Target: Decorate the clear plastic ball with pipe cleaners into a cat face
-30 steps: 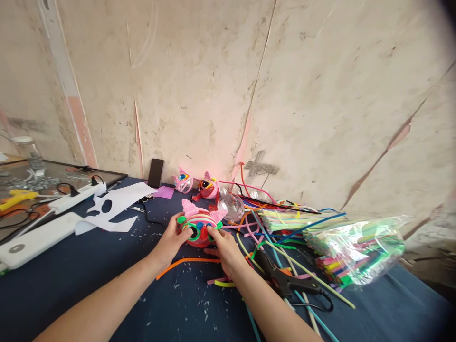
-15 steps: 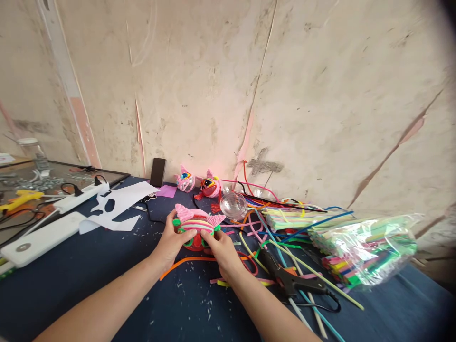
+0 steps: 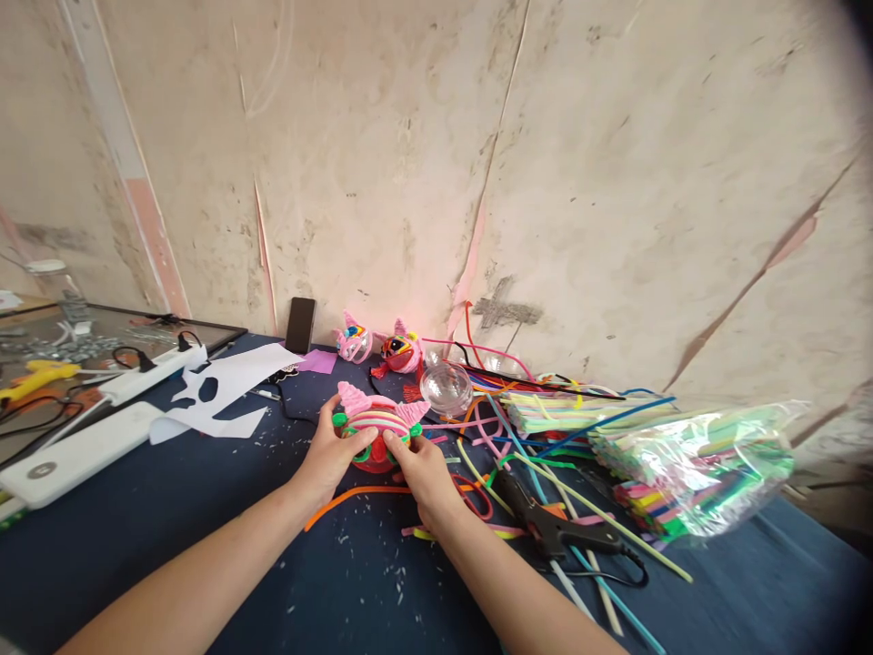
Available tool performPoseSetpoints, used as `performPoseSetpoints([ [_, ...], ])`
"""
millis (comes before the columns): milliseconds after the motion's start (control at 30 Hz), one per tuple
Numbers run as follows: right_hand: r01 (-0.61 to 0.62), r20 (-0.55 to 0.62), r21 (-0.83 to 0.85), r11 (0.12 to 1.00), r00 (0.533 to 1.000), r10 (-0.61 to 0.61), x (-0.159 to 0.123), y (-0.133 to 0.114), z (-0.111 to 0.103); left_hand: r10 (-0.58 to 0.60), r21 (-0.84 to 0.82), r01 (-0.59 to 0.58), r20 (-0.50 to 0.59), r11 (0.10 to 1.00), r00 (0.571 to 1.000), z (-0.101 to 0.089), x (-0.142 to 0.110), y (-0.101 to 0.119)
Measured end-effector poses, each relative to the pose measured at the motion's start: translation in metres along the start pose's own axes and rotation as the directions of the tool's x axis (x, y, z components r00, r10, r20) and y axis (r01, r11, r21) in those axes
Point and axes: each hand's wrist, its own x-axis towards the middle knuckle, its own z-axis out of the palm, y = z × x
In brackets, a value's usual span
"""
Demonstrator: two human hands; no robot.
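Between both hands is a pipe-cleaner animal head (image 3: 377, 418) with pink pointed ears, striped pink and yellow top, green round parts and a red front. My left hand (image 3: 332, 458) grips its left side, thumb on the front. On the other side my right hand (image 3: 421, 468) holds it the same way, its thumb close to the left one. The fingers behind the head are mostly hidden. Just beyond stand two similar pink heads, one with a clear ball showing (image 3: 354, 338) and one with red tassels (image 3: 401, 349). A clear plastic dome (image 3: 446, 388) lies close by.
Loose pipe cleaners (image 3: 546, 446) and a black glue gun (image 3: 556, 528) lie to the right, before a plastic bag of pipe cleaners (image 3: 709, 473). On the left are cut white paper (image 3: 232, 400), a white power strip (image 3: 156, 373) and a white box (image 3: 88, 455). A phone (image 3: 301, 325) leans on the wall.
The held head has tipped slightly, and its right ear now points more upward. Both thumbs have shifted a little on its front. The view has moved slightly; other things stay put.
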Motion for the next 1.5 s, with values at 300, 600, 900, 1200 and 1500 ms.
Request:
performPoseSetpoints([
  [300, -0.113, 0.063, 0.145, 0.983, 0.992, 0.105, 0.002, -0.007, -0.005, -0.057, -0.148, 0.051, -0.034, 0.988, 0.998, -0.006, 0.007, 0.003],
  [600, -0.142, 0.101, 0.293, 0.946, 0.988, 0.117, 0.008, -0.002, -0.011, -0.168, -0.201, 0.187, 0.108, 0.962, 0.98, -0.012, 0.009, 0.013],
  [900, -0.126, 0.111, 0.253, 0.959, 0.989, 0.101, 0.011, 0.0, -0.014, -0.046, -0.039, 0.052, 0.133, 0.998, 0.99, -0.015, 0.01, 0.005],
  [1200, 0.093, -0.087, 0.15, 0.984, 0.993, -0.08, 0.023, 0.005, -0.028, -0.026, 0.114, 0.016, 0.089, 0.993, 0.996, -0.023, 0.019, 0.005],
  [1500, 0.139, -0.102, 0.157, 0.978, 0.987, -0.124, 0.024, 0.001, -0.029, 0.039, 0.16, -0.04, 0.012, 0.986, 0.999, -0.026, 0.022, 0.009],
])
